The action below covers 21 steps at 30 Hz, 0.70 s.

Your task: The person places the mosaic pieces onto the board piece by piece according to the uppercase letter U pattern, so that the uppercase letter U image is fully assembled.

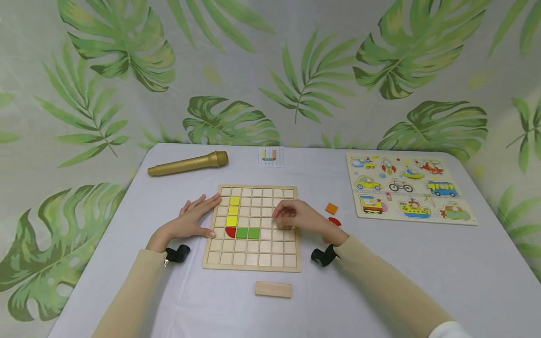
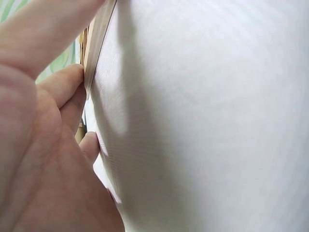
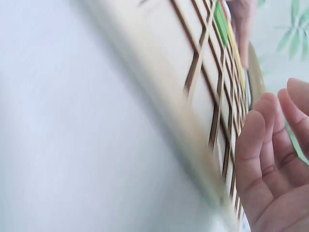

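Note:
A square wooden grid board [image 1: 251,268] lies on the table. On its left part, several yellow squares [image 1: 233,210] form a column, with a red quarter-circle tile [image 1: 230,232] below them and two green squares [image 1: 247,233] beside that. My left hand [image 1: 192,220] rests spread at the board's left edge, fingertips on the frame. Over the board's right side is my right hand [image 1: 293,216], fingers loosely bent; no tile shows in the right wrist view's fingers [image 3: 251,145]. An orange square [image 1: 331,208] and a red quarter-circle [image 1: 335,221] lie right of the board.
A pattern card [image 1: 270,157] lies behind the board, and a gold microphone [image 1: 188,164] at back left. To the right is a vehicle picture puzzle [image 1: 410,188]. A plain wooden block [image 1: 273,289] sits in front of the board. A leaf-printed cloth [image 1: 236,70] hangs behind.

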Available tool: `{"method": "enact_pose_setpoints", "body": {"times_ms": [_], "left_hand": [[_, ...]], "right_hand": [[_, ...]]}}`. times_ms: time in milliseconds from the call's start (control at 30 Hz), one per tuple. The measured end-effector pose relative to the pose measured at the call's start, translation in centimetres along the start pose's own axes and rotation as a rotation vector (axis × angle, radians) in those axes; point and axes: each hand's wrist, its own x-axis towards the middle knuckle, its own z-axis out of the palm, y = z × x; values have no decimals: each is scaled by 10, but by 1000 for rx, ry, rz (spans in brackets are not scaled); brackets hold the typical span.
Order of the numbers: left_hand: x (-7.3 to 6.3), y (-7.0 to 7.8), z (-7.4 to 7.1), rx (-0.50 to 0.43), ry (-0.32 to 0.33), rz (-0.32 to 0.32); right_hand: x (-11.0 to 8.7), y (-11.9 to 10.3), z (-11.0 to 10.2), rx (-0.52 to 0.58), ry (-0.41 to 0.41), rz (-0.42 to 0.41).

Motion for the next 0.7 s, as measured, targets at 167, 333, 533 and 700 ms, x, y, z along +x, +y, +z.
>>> {"method": "enact_pose_setpoints", "body": {"times_ms": [167, 333, 533, 700], "left_hand": [[0, 0, 0, 2, -1, -3], [2, 1, 0, 0, -3, 0], [0, 0, 1, -4, -2, -2], [0, -1, 1, 5, 11, 6]], "right_hand": [[-22, 8, -22, 45, 26, 55], [-45, 17, -44, 38, 78, 103], [-70, 31, -67, 7, 154, 163], [-91, 38, -84, 4, 212, 201]]}}
